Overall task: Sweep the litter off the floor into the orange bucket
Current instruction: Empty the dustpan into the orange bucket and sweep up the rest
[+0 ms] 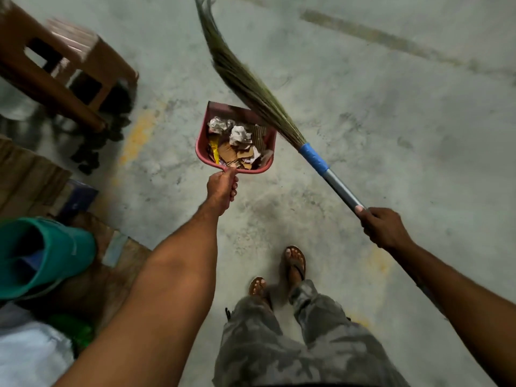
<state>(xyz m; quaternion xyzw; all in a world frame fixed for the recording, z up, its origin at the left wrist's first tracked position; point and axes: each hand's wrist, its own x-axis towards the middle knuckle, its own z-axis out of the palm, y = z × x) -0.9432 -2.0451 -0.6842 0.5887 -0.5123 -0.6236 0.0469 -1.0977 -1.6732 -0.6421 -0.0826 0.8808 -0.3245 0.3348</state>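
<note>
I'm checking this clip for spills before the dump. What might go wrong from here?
The dustpan is heaped with litter and the left hand grips only its handle; a tilt may spill paper onto the floor. The broom in the right hand crosses the pan's far corner and might flick pieces out. No orange bucket is in view, only a green bucket.

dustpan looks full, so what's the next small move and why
Probably keep the red dustpan level and carry it toward the orange bucket, which isn't in view. The left hand grips its handle, it's heaped with crumpled paper and cardboard scraps, and the right hand holds the broom lifted.
</note>
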